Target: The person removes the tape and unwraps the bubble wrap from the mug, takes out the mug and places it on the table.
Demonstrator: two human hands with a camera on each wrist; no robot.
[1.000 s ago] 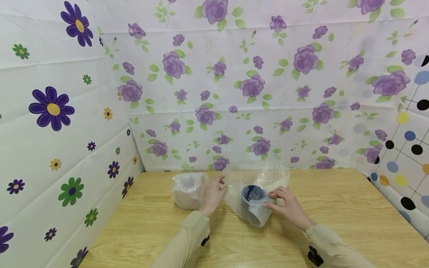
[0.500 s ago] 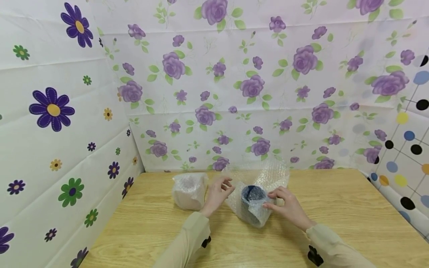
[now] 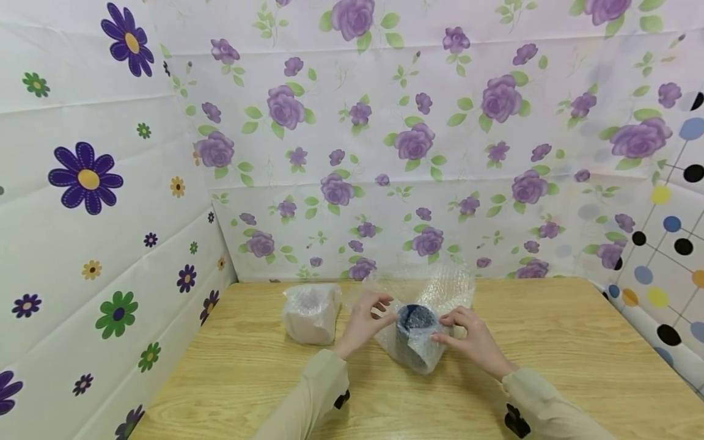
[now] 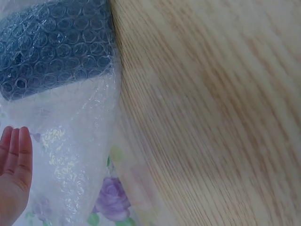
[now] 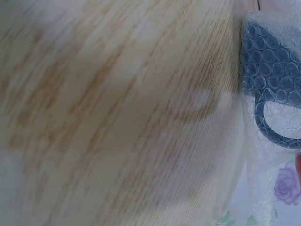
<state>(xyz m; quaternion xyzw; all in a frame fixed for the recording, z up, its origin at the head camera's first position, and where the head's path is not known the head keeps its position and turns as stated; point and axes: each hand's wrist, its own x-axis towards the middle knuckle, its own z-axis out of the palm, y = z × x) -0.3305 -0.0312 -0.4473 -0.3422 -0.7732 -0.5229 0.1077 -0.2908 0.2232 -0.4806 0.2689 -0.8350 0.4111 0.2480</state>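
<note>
A dark blue mug stands upright on the table, partly wrapped in clear bubble wrap that spreads out behind it. In the right wrist view its handle shows through the wrap. My right hand pinches the wrap between thumb and fingers at the mug's right side, by the rim. On the other side, my left hand hovers close to the mug over the loose wrap. Its fingers look straight in the left wrist view, in front of the sheet; whether they touch it I cannot tell.
A white, bubble-wrapped bundle stands to the left of my left hand. The wooden table ends at a floral cloth backdrop, with patterned cloth on both sides.
My left hand has moved right, from beside the wrapped bundle to the loose wrap near the mug. The right hand and the mug have stayed in place.
</note>
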